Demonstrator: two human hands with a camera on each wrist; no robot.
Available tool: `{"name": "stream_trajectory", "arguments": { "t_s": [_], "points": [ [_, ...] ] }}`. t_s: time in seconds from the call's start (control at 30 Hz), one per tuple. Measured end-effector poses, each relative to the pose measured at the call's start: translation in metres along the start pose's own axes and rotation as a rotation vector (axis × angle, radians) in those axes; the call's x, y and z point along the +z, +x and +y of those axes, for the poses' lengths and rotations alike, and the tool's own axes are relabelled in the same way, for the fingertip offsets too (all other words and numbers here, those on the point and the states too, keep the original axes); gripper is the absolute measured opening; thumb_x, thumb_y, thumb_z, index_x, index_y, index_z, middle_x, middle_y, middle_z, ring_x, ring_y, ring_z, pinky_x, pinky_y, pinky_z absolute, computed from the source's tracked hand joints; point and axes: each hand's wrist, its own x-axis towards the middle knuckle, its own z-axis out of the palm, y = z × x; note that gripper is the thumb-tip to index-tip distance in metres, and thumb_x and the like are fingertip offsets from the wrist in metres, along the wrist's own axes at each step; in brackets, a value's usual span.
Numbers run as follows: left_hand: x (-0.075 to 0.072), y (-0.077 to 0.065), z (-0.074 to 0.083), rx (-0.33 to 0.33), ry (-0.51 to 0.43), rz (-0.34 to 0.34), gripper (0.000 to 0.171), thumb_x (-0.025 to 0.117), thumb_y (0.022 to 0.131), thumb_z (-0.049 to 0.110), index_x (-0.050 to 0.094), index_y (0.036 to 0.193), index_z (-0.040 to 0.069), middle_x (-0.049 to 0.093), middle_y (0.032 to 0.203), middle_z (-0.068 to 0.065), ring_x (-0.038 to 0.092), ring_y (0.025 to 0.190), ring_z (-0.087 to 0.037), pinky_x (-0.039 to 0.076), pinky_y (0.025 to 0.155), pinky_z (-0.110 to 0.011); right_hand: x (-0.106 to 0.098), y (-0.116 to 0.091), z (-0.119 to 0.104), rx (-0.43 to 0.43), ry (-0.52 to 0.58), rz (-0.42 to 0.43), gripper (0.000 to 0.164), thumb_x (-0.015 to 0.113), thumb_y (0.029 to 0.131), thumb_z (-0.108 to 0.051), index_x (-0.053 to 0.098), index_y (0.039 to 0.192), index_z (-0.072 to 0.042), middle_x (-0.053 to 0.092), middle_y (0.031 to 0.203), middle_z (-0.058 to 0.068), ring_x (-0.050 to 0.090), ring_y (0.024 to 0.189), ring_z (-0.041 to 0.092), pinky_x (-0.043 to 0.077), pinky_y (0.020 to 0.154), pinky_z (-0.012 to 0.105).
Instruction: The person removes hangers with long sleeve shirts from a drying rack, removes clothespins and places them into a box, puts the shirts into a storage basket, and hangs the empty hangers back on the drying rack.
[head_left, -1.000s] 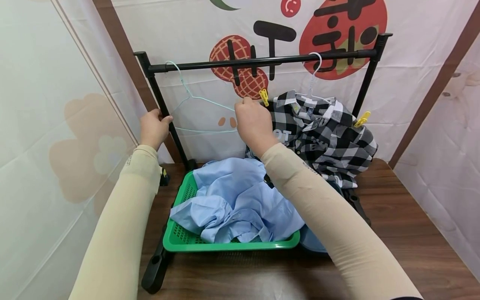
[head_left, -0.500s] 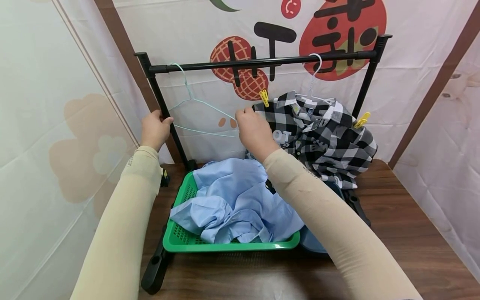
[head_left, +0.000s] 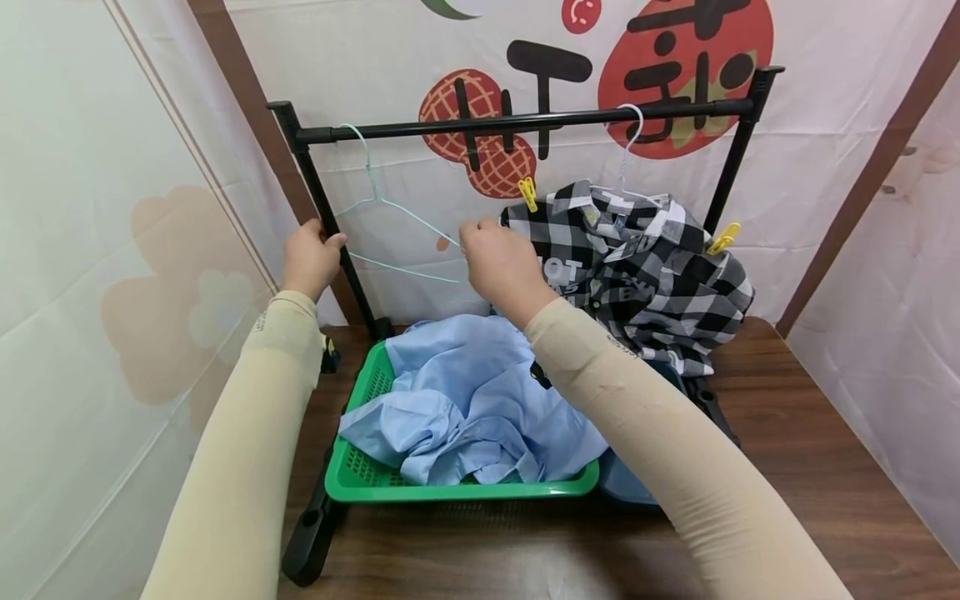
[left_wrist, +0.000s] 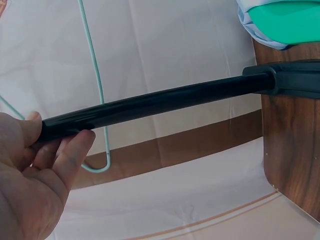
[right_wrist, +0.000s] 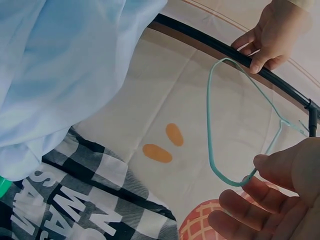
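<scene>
A thin mint-green clothes hanger point(head_left: 417, 218) hangs by its hook from the black rack's top bar, near the left end, with no garment on it. My right hand point(head_left: 504, 258) pinches its right corner between thumb and fingers, as the right wrist view shows at the hanger's rounded end point(right_wrist: 235, 183). On the other side, my left hand point(head_left: 310, 258) grips the rack's left post point(left_wrist: 165, 104), thumb and fingers on either side of the tube. The hanger's left corner passes behind that post. Below, a light blue shirt point(head_left: 480, 392) lies crumpled in a green basket point(head_left: 465, 493).
A black-and-white checked shirt point(head_left: 637, 267) hangs at the right on a white hanger point(head_left: 622, 167), with yellow clips point(head_left: 528, 194) at its shoulders. Partly hidden behind my right forearm is a blue item point(head_left: 626, 482). The rack's foot point(head_left: 309, 542) reaches forward on the wooden table point(head_left: 795, 467).
My right hand has come down slightly, then a little left, tilting the hanger's right corner lower. The hook has slid slightly right along the bar. My left hand stays on the post.
</scene>
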Motion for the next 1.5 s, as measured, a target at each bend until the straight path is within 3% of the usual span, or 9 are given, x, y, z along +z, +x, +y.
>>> {"name": "stream_trajectory", "arguments": {
  "t_s": [0.23, 0.57, 0.7, 1.0, 1.23, 1.5],
  "points": [
    [0.001, 0.0, 0.0, 0.011, -0.001, 0.001, 0.047, 0.043, 0.101, 0.041, 0.052, 0.126, 0.003, 0.06, 0.114, -0.018, 0.056, 0.1, -0.031, 0.048, 0.08, -0.043, -0.01, -0.002, -0.007, -0.011, -0.002, -0.036, 0.023, 0.057, 0.096, -0.028, 0.058, 0.115, -0.015, 0.059, 0.102, 0.004, 0.061, 0.082, 0.015, 0.053, 0.065, 0.033],
    [0.002, 0.0, -0.002, 0.025, -0.004, 0.019, 0.047, 0.044, 0.1, 0.041, 0.054, 0.123, 0.001, 0.062, 0.112, -0.019, 0.057, 0.098, -0.031, 0.048, 0.079, -0.044, -0.028, -0.007, -0.007, 0.002, 0.013, -0.028, 0.024, 0.053, 0.098, -0.03, 0.058, 0.118, -0.017, 0.06, 0.103, 0.003, 0.06, 0.076, 0.017, 0.052, 0.061, 0.034],
    [0.003, 0.0, -0.003, 0.029, -0.005, 0.023, 0.047, 0.045, 0.101, 0.04, 0.055, 0.124, 0.001, 0.062, 0.112, -0.019, 0.057, 0.099, -0.031, 0.048, 0.08, -0.044, -0.041, -0.014, -0.003, -0.001, 0.044, -0.006, 0.027, 0.048, 0.1, -0.032, 0.058, 0.121, -0.018, 0.061, 0.107, 0.002, 0.06, 0.08, 0.016, 0.051, 0.061, 0.033],
    [0.003, 0.001, -0.004, 0.022, -0.014, 0.004, 0.05, 0.043, 0.1, 0.043, 0.054, 0.126, 0.001, 0.06, 0.113, -0.019, 0.056, 0.098, -0.03, 0.047, 0.079, -0.042, -0.066, -0.036, 0.015, -0.002, 0.074, 0.07, 0.032, 0.057, 0.096, -0.032, 0.057, 0.125, -0.019, 0.06, 0.119, 0.003, 0.062, 0.095, 0.017, 0.053, 0.069, 0.035],
    [0.004, -0.001, -0.005, 0.018, -0.006, -0.003, 0.051, 0.043, 0.1, 0.046, 0.055, 0.123, 0.002, 0.061, 0.11, -0.018, 0.056, 0.093, -0.03, 0.046, 0.074, -0.041, -0.078, -0.058, 0.031, -0.026, 0.101, 0.179, 0.032, 0.06, 0.095, -0.031, 0.058, 0.123, -0.017, 0.06, 0.11, 0.004, 0.058, 0.083, 0.017, 0.051, 0.061, 0.035],
    [0.007, 0.001, -0.009, 0.024, -0.006, 0.006, 0.051, 0.043, 0.1, 0.046, 0.056, 0.122, 0.002, 0.062, 0.107, -0.017, 0.057, 0.089, -0.029, 0.047, 0.072, -0.038, -0.084, -0.089, 0.047, 0.022, 0.115, 0.187, 0.035, 0.057, 0.096, -0.033, 0.058, 0.126, -0.015, 0.06, 0.11, 0.004, 0.053, 0.072, 0.014, 0.046, 0.055, 0.032]
  ]
}}
